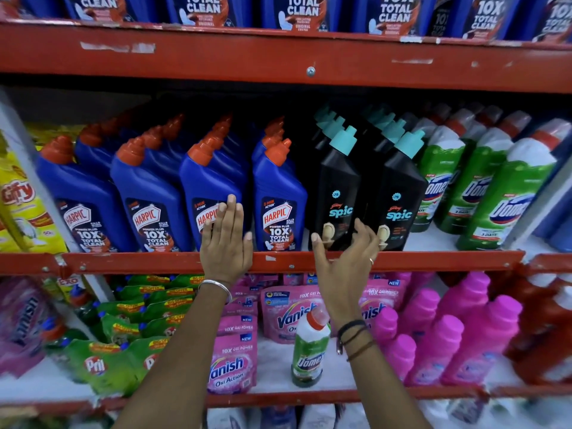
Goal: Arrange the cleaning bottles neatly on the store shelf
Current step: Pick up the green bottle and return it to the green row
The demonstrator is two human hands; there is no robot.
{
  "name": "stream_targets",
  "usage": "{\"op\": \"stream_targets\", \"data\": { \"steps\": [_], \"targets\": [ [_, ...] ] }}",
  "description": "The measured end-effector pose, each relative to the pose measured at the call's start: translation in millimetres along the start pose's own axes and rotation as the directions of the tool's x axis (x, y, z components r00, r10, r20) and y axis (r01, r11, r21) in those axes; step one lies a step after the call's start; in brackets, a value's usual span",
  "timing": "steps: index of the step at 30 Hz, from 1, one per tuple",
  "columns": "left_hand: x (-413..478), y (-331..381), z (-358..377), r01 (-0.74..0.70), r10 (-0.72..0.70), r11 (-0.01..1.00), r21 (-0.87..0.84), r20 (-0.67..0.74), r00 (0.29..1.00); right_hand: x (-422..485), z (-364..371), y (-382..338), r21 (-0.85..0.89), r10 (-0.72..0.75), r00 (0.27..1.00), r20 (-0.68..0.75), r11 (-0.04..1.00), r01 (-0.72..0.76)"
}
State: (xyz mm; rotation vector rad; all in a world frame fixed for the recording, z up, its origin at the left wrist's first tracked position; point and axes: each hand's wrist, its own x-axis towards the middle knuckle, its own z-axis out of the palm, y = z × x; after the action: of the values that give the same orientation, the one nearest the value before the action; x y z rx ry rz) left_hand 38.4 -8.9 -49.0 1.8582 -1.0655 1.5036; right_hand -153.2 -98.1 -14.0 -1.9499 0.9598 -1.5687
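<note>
On the middle shelf stand rows of blue Harpic bottles (278, 193) with orange caps, black Spic bottles (339, 187) with teal caps, and green Domex bottles (507, 193). My left hand (226, 243) is flat and open, fingers resting against the front of the third blue Harpic bottle (210, 181). My right hand (343, 258) is open with fingers spread, curled around the base of the left black Spic bottle without a clear grip. A lone green Domex bottle (309, 351) stands on the lower shelf under my right wrist.
The red shelf rail (123, 261) runs across in front of the bottles. Above, another red beam (216, 57) carries more Harpic bottles. Below are pink Vanish pouches (232, 363), pink bottles (464, 335) and green Pril pouches (102, 363). Yellow packs (21, 205) sit at far left.
</note>
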Motion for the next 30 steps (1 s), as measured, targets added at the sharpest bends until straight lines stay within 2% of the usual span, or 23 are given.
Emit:
{"op": "stream_targets", "data": {
  "steps": [3,6,10,13,15,18,23,30],
  "targets": [
    [1,0,0,-0.009,0.009,1.000,-0.019,-0.019,1.000,-46,-13,29,0.109,0.037,0.997,0.069,0.993,-0.045],
    [3,1,-1,-0.006,0.006,1.000,0.008,-0.017,1.000,-97,-18,65,0.064,0.151,0.973,0.176,0.984,-0.164],
    [1,2,0,0.009,-0.009,0.999,0.054,-0.009,1.000,-150,-8,107,-0.128,0.340,0.871,0.356,0.941,-0.315],
    [1,0,2,0.021,-0.020,0.998,0.066,-0.019,1.000,-170,4,118,-0.111,0.445,0.794,0.415,0.890,-0.442],
    [1,1,4,0.024,-0.022,0.998,0.061,-0.030,0.999,-178,11,122,-0.119,0.479,0.777,0.410,0.872,-0.475],
    [-2,1,6,0.023,-0.020,0.997,0.067,-0.038,0.999,-183,17,126,-0.106,0.509,0.782,0.360,0.855,-0.508],
    [-2,0,6,0.029,-0.027,0.998,0.060,-0.032,0.999,-178,11,138,-0.069,0.506,0.782,0.363,0.852,-0.519],
    [0,3,0,0.030,-0.031,0.998,0.051,0.006,1.000,-126,-38,114,0.024,0.376,0.876,0.300,0.916,-0.402]
  ]
}}
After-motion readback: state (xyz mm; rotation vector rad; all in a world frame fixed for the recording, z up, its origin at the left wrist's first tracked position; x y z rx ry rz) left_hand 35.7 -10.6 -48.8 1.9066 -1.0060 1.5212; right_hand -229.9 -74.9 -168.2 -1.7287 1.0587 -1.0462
